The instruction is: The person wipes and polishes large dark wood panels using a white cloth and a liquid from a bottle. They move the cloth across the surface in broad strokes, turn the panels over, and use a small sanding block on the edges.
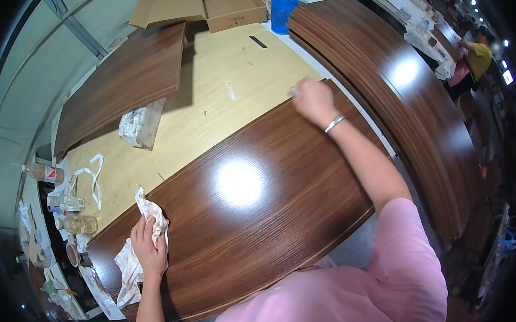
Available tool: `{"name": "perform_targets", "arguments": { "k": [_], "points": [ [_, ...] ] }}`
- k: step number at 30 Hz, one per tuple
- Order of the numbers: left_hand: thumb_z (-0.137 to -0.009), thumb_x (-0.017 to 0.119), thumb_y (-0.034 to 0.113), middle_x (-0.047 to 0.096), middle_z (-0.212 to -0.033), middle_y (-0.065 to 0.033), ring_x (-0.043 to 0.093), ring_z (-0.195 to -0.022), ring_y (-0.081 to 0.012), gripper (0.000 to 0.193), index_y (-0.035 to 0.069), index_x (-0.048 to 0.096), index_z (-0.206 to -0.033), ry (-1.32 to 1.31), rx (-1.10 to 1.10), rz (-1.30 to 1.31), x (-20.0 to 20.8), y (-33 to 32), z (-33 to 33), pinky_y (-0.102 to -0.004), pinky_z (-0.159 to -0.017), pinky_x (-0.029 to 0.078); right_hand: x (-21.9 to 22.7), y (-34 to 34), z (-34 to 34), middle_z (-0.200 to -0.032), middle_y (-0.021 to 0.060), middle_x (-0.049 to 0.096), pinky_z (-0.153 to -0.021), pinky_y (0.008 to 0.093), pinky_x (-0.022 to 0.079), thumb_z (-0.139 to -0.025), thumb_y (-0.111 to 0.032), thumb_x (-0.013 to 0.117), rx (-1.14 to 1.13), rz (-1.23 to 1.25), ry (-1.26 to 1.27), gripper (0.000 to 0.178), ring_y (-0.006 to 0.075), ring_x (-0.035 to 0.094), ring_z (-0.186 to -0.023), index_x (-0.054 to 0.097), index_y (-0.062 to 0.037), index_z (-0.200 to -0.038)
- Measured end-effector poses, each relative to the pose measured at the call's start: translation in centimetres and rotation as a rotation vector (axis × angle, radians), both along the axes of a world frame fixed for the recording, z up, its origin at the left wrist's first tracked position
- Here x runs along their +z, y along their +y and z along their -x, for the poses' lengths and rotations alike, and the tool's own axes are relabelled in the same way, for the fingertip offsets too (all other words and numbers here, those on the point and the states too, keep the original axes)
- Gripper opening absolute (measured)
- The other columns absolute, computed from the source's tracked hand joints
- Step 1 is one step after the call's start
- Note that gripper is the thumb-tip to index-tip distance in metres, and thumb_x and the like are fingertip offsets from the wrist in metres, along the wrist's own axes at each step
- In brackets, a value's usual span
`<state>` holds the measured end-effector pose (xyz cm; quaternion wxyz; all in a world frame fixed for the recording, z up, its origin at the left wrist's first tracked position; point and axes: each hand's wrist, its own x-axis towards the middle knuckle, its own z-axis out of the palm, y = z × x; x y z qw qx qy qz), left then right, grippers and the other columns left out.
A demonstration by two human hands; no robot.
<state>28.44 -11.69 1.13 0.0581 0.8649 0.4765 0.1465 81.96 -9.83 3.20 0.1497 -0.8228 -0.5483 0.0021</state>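
In front of me lies a dark brown wood-grain board point(285, 218) with a bright lamp reflection on it. My left hand point(150, 247) rests on a crumpled, stained white cloth point(129, 269) near the board's left end, its fingers curved over the cloth. At the far right corner of the board, my right hand point(315, 102) is closed, slightly blurred, with a bracelet at the wrist. A small pale bit shows at its fingertips; its kind is not clear.
Brown boards point(382, 65) are stacked at right. Another board point(123, 75) leans over a wrapped white block point(142, 125). An open cardboard box point(234, 12) and blue bottle point(284, 9) stand at the back. Several bottles point(76, 224) line the left edge. A person point(477, 59) works far right.
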Motion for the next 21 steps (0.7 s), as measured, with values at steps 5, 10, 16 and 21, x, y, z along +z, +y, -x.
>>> {"name": "perform_targets", "arguments": {
  "k": [5, 10, 16, 21],
  "points": [
    [-0.080, 0.062, 0.011, 0.051, -0.139, -0.0190, 0.048, -0.123, -0.0396, 0.048, 0.004, 0.058, -0.127, 0.013, -0.011, -0.013, 0.0, 0.2, -0.3, -0.0485, -0.105, 0.037, 0.0, -0.4, -2.0, -0.094, 0.0144, 0.066, -0.079, 0.0431, 0.055, -0.078, -0.015, 0.069, 0.045, -0.143, 0.107, 0.014, 0.0322, 0.065, -0.092, 0.075, -0.0097, -0.089],
    [-0.079, 0.062, 0.011, 0.052, -0.137, -0.0196, 0.048, -0.123, -0.0398, 0.048, 0.003, 0.058, -0.127, 0.016, 0.017, -0.026, -0.4, 0.1, 0.1, -0.0482, -0.105, 0.037, -1.3, 0.8, 4.3, -0.092, 0.0136, 0.065, -0.080, 0.0437, 0.055, -0.079, -0.016, 0.066, 0.440, -0.075, 0.138, 0.012, 0.0309, 0.064, -0.093, 0.072, -0.0059, -0.084],
    [-0.080, 0.062, 0.012, 0.052, -0.137, -0.0200, 0.047, -0.123, -0.0400, 0.048, 0.004, 0.058, -0.127, 0.035, 0.010, -0.018, -0.2, 0.4, -0.5, -0.0481, -0.105, 0.037, 0.0, 1.5, -0.1, -0.090, 0.0122, 0.066, -0.082, 0.0428, 0.052, -0.077, -0.017, 0.071, 0.235, -0.071, 0.135, 0.011, 0.0308, 0.062, -0.094, 0.073, -0.0071, -0.081],
    [-0.079, 0.062, 0.011, 0.052, -0.137, -0.0201, 0.048, -0.122, -0.0403, 0.049, 0.003, 0.058, -0.127, 0.037, 0.014, -0.024, -0.2, 0.3, -0.1, -0.0484, -0.105, 0.037, -0.8, 2.8, 2.7, -0.091, 0.0135, 0.067, -0.081, 0.0430, 0.053, -0.074, -0.015, 0.070, 0.432, -0.013, 0.173, 0.011, 0.0322, 0.064, -0.092, 0.073, -0.0064, -0.080]
  ]
}}
